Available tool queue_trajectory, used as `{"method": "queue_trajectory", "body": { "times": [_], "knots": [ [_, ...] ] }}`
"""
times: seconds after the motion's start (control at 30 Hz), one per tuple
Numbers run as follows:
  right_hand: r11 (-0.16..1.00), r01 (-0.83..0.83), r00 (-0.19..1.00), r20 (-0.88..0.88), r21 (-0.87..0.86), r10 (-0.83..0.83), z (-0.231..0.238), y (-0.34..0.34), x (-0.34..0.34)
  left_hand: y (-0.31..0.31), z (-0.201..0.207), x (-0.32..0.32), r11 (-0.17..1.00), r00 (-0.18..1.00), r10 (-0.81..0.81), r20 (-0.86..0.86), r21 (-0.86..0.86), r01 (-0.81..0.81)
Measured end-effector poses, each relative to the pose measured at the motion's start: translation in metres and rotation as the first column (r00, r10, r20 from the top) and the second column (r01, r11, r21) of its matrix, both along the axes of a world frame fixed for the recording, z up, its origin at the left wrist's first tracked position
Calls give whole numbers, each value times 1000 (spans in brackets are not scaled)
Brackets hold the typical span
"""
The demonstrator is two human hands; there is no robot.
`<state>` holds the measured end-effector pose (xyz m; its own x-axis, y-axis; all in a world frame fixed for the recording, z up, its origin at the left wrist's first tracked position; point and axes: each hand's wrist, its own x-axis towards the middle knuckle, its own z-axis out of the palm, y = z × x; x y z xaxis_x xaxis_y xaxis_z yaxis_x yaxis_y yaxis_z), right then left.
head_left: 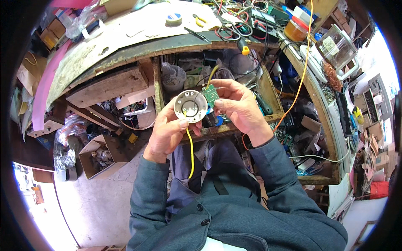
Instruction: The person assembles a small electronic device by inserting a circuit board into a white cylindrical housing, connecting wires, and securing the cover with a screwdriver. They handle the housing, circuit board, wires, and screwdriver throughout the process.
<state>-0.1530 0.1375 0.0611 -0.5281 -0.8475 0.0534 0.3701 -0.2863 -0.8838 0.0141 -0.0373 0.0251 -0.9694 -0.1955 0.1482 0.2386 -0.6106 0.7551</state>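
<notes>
My left hand [166, 130] is closed round a round metal housing [182, 98], its open face turned up toward me. Several small holes ring its rim, and a yellow wire [191, 150] comes out of its middle and hangs down over my lap. Right beside it, my right hand [238, 104] pinches a small green circuit board [210, 95] between thumb and fingers. Solder points show on the board's face. A yellowish strip or cable [213, 72] rises behind the board; whether it is joined to it I cannot make out. Below both hands is an open drawer.
The wooden drawer [274, 98] holds a plastic-wrapped bundle and tools. On the bench beyond lie a tape roll [173, 19], yellow-handled pliers [200, 20] and tangled wires [238, 27]. An orange cable [302, 77] runs down at the right. A cardboard box [102, 154] stands on the floor at left.
</notes>
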Motion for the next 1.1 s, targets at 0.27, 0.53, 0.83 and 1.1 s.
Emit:
{"method": "queue_trajectory", "body": {
  "times": [0.27,0.53,0.83,1.1],
  "knots": [
    [998,67,988,-141,-7,-67,17,4,-1,6,2,-6,989,990,132,44,-68,-129],
    [995,83,970,-225,-55,-93,27,6,6,9,3,-6,982,987,156,40,-117,-151],
    [994,94,943,-315,-58,-108,30,7,12,13,10,-5,980,982,175,68,-108,-167],
    [996,78,958,-275,-30,-84,31,5,17,10,3,-8,985,986,163,-18,-52,-164]
  ]
}}
